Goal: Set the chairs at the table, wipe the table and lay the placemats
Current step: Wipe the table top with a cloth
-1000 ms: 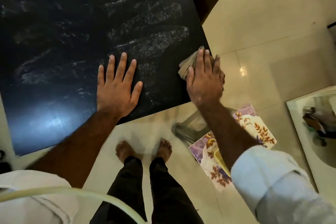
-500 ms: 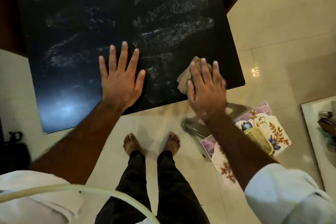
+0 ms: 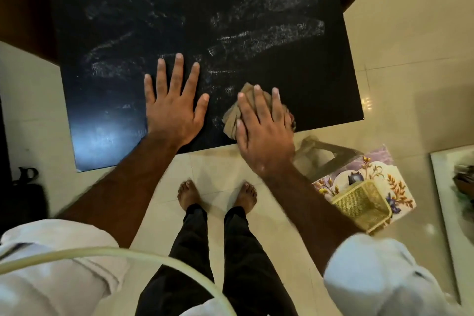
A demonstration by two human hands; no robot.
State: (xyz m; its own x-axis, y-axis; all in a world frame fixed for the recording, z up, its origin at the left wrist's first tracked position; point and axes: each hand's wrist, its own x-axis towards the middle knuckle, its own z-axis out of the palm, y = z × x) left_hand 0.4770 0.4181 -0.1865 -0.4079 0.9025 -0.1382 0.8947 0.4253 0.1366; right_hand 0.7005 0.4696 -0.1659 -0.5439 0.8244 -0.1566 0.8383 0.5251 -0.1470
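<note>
A black table (image 3: 195, 15) fills the upper half of the head view, streaked with pale wet smears. My left hand (image 3: 173, 108) lies flat on it with fingers spread, near the front edge. My right hand (image 3: 264, 131) presses a crumpled beige cloth (image 3: 234, 114) onto the table just inside the front edge, fingers straight over it. Part of the cloth sticks out to the left of and beyond the fingers. A stack of floral placemats (image 3: 377, 174) lies to the right, below table level, beyond my right forearm.
A yellow mesh basket (image 3: 361, 206) sits on the placemats. A grey chair leg or frame (image 3: 323, 154) shows under the table's right corner. A white-edged surface (image 3: 451, 187) with dark items is at far right. A dark bag (image 3: 23, 192) stands at left. My bare feet are on pale tiles.
My right hand has slid the cloth leftward along the front edge, from the table's right corner towards my left hand. The left hand stays flat on the table.
</note>
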